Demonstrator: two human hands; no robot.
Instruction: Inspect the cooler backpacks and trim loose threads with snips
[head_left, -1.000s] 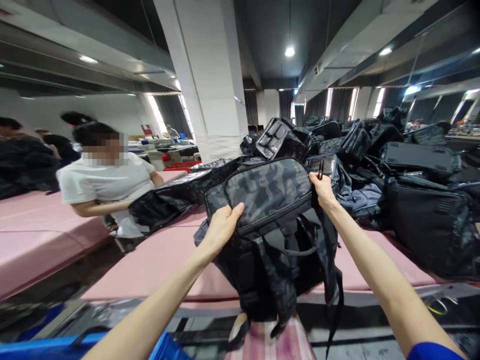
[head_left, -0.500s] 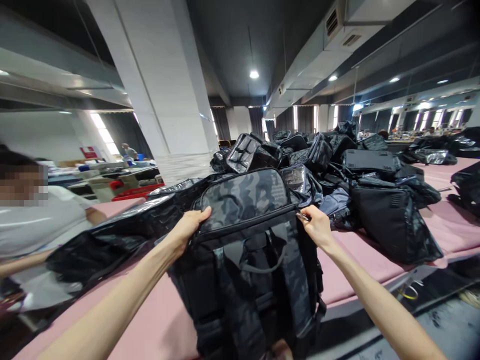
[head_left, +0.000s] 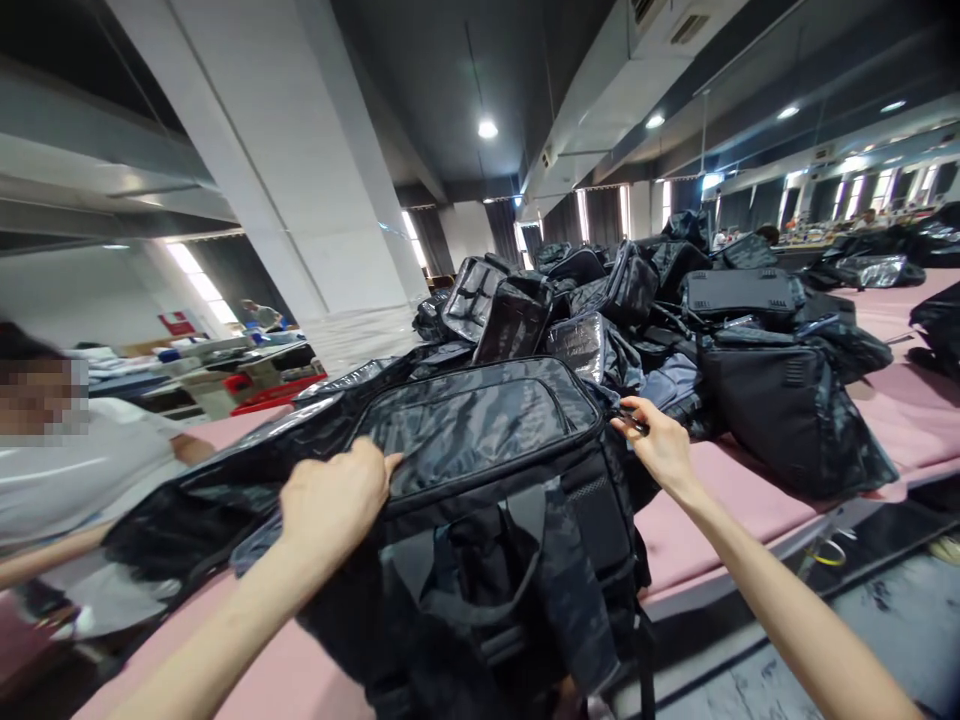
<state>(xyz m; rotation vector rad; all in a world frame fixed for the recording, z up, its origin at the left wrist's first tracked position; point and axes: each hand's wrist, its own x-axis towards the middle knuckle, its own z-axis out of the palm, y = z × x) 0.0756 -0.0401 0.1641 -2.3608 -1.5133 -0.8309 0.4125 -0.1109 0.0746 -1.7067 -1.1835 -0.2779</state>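
A black and dark-camouflage backpack (head_left: 480, 430) stands in front of me, its padded top panel tilted up and its straps and grey carry handle facing me. My left hand (head_left: 337, 495) is closed on the left edge of that top, the thumb along the rim. At the top's right corner, my right hand (head_left: 660, 445) pinches a small dark thing close to the piped edge; its kind is too small to tell. The backpack's lower part runs out of view.
Behind the backpack, many similar bags (head_left: 622, 290) are heaped on a pink-covered table (head_left: 720, 500). A black bag (head_left: 795, 420) rests near the table's right edge. At the left sits a person in a white top (head_left: 97, 460), beside dark bag material (head_left: 187, 520). A white pillar (head_left: 300, 180) rises behind.
The backpack's top has tipped, showing more of the panel. My left hand has turned and now closes over the left edge. My right hand has shifted slightly right.
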